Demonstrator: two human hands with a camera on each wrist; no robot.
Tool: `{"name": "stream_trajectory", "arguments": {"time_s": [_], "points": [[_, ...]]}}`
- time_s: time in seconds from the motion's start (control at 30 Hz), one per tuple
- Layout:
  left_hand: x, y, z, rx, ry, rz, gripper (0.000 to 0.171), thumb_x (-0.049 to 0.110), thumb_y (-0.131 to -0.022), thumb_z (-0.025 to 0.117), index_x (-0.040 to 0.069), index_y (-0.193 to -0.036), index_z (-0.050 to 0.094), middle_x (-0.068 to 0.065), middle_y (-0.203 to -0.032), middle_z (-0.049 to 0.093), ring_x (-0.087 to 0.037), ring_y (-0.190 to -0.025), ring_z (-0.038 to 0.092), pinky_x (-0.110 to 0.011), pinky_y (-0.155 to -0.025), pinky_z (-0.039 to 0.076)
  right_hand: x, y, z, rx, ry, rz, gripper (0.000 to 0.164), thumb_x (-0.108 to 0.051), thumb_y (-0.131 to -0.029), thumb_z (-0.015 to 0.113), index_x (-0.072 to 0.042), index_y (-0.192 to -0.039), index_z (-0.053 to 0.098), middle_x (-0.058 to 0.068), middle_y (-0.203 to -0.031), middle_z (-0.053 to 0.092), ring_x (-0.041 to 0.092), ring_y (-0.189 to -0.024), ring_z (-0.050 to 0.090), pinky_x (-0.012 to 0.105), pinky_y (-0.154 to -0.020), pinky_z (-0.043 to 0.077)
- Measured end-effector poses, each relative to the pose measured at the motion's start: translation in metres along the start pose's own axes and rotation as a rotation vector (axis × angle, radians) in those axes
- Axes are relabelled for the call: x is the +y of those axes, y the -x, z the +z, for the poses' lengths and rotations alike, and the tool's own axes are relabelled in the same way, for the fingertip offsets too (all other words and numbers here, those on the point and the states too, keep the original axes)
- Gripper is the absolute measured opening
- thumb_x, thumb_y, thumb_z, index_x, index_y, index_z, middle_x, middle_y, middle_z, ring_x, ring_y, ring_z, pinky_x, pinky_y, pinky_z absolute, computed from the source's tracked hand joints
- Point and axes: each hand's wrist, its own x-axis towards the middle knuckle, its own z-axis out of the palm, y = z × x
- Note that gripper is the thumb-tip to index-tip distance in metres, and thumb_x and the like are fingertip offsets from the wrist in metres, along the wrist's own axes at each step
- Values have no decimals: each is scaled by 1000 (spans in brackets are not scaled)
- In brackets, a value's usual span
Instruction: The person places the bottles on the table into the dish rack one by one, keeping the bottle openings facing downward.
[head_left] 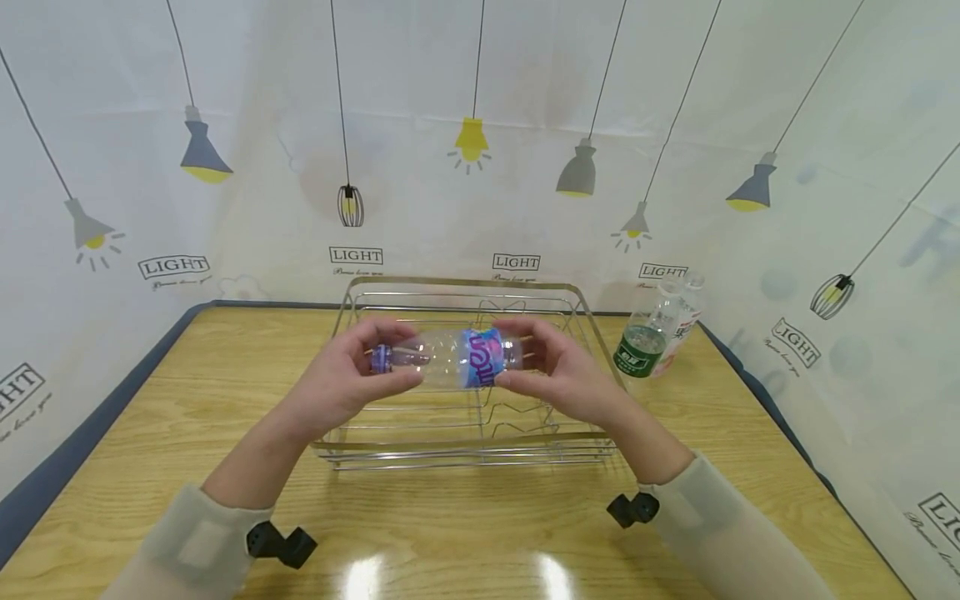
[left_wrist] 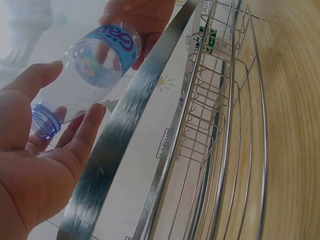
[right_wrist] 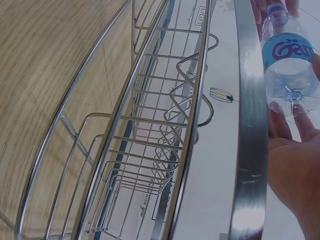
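A clear plastic bottle point(head_left: 441, 357) with a blue cap and a blue-and-purple label lies sideways between both hands, above a metal wire rack point(head_left: 465, 442). At the cap end, the left hand point(head_left: 337, 379) holds the bottle between thumb and fingers. The right hand point(head_left: 572, 375) grips the base end, just past the label. In the left wrist view the bottle point(left_wrist: 82, 75) is seen beyond the rack's flat rim point(left_wrist: 125, 120). The right wrist view shows the right hand point(right_wrist: 295, 160) with its fingers at the bottle's base.
Two more plastic bottles stand at the right on the wooden table point(head_left: 465, 525): one with a green label point(head_left: 639, 350), and one with a white label point(head_left: 684, 321) partly behind it. A printed cloth point(head_left: 412, 167) hangs behind the table and along its sides.
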Motion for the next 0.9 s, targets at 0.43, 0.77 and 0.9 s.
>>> {"name": "stream_trajectory", "arguments": {"time_s": [0.43,0.77,0.9], "points": [[0,-5,2,-12,-175,25,64,21,-98,86,22,-156,59,-5,-154,63,-35,-141,62,-39,-106,61,1,-2,0,30,16,-16,65,-9,-100,79,-17,-159,54,15,-137,63,32,-117,67,34,-91,63],[6,-11,8,-38,-337,66,62,27,-95,89,26,-152,67,-3,-151,64,-29,-135,65,-49,-106,60,-3,-4,4,9,12,-55,64,-9,-102,78,-10,-161,52,15,-136,65,31,-117,68,33,-95,62],[4,-9,10,-28,-364,50,66,27,-92,92,29,-153,66,-1,-152,63,-29,-136,63,-52,-108,57,-5,-6,5,8,-2,-45,64,-9,-103,77,-11,-162,51,16,-138,65,31,-118,68,32,-92,63]]}}
